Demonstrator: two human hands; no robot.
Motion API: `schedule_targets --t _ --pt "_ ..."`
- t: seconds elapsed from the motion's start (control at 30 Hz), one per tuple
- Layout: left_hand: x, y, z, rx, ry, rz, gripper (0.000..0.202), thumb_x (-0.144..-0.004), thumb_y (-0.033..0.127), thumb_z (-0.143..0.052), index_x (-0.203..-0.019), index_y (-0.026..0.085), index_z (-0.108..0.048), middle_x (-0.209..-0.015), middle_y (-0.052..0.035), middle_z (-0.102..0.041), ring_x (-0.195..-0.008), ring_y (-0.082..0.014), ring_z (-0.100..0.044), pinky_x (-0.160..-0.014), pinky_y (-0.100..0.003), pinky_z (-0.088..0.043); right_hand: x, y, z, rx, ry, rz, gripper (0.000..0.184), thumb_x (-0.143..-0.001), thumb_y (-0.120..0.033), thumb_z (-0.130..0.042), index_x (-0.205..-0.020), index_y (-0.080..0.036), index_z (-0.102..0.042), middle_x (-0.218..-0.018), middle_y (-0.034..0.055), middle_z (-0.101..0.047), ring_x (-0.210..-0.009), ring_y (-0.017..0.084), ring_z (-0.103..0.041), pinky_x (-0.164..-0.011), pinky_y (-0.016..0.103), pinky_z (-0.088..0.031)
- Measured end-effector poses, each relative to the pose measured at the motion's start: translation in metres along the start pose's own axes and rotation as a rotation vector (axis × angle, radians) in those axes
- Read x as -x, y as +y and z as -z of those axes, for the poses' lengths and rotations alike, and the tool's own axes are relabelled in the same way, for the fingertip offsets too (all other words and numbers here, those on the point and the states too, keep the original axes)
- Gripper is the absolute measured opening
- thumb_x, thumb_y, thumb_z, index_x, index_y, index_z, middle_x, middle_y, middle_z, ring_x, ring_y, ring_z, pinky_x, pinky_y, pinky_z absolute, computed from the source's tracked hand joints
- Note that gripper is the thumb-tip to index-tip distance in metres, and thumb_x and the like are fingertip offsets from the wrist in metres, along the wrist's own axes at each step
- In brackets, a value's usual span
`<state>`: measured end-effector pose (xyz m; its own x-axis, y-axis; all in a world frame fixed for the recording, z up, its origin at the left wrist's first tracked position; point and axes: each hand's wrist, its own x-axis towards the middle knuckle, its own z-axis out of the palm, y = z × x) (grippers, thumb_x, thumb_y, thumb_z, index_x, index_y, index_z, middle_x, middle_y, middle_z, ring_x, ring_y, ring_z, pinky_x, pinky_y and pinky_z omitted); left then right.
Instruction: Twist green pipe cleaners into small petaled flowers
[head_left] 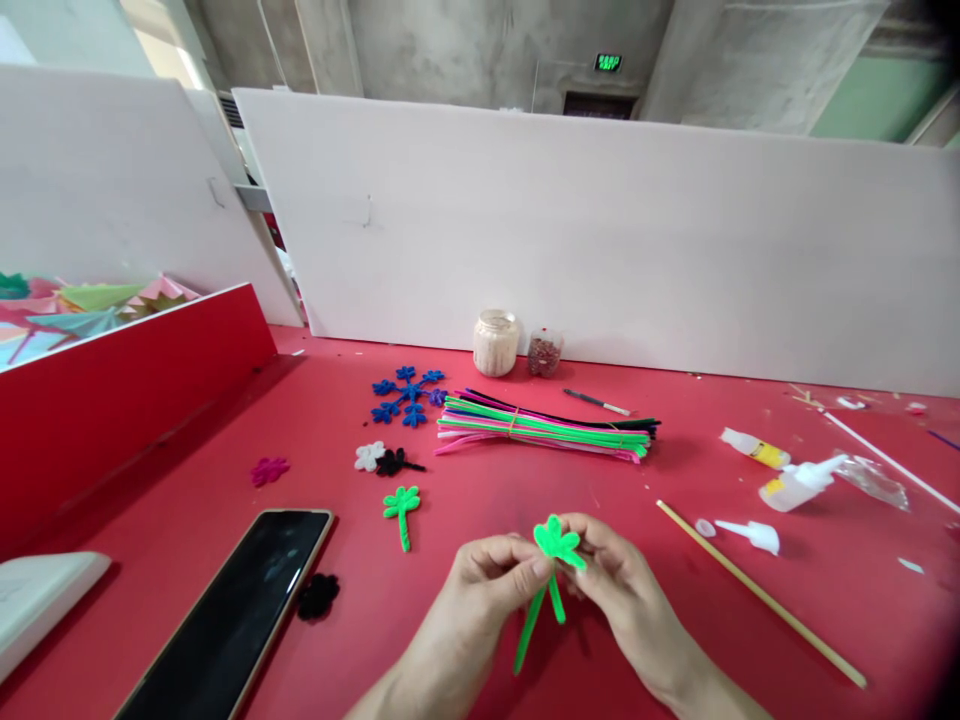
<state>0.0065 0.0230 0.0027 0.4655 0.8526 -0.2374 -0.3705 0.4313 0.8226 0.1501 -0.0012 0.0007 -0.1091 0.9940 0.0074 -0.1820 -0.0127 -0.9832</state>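
Both hands pinch 1 green pipe-cleaner flower [556,545] just above the red desk [750,470]. The left hand [491,575] grips below its petals with curled fingers; the right hand [611,570] closes on the petals, 2 stems hanging down.

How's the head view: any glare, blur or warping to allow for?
Head view: soft, even light, faint shadows under the left hand and right hand; a dull sheen on the phone; wide-angle bowing along the white board; the green pipe-cleaner flower looks sharp; lower right corner darkens.
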Motion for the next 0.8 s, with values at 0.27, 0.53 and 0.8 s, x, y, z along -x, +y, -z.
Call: schedule_targets --t 0.27,0.53,0.8 --pt "0.0004 0.0012 -0.0038 -0.08 0.109 -0.033 0.02 -0.07 0.031 -0.062 -0.066 0.013 -0.068 -0.06 -0.0032 -0.059 -0.06 -0.0124 -0.047 -0.064 -0.025 -0.037 0.0006 0.0001 -0.0049 0.259 -0.018 0.001 0.018 -0.081 -0.028 -0.05 -0.076 -0.015 -0.061 -0.062 -0.0007 -0.053 -0.057 0.012 -0.044 -0.054 0.022 -0.037" --pt "-0.0034 -0.0014 -0.0005 -0.136 0.185 -0.025 0.017 -0.068 0.026 -0.064 -0.057 0.013 -0.064 -0.051 0.0007 -0.052 -0.048 -0.0085 -0.041 -0.05 -0.022 -0.032 -0.0006 0.0044 0.0012 0.23 0.046 -0.07 0.023 -0.08 -0.033 -0.05 -0.066 -0.015 -0.055 -0.057 -0.0035 -0.042 -0.053 0.01 -0.034 -0.048 0.02 -0.03" --pt "-0.001 0.0059 -0.003 -0.149 0.102 -0.046 0.014 -0.069 0.027 -0.064 -0.068 0.013 -0.065 -0.058 -0.0004 -0.054 -0.051 -0.0084 -0.04 -0.051 -0.022 -0.031 -0.0006 0.0008 0.0028 0.266 -0.018 -0.026 0.024 -0.08 -0.031 -0.049 -0.062 -0.015 -0.048 -0.054 -0.0048 -0.037 -0.051 0.009 -0.03 -0.047 0.021 -0.027"
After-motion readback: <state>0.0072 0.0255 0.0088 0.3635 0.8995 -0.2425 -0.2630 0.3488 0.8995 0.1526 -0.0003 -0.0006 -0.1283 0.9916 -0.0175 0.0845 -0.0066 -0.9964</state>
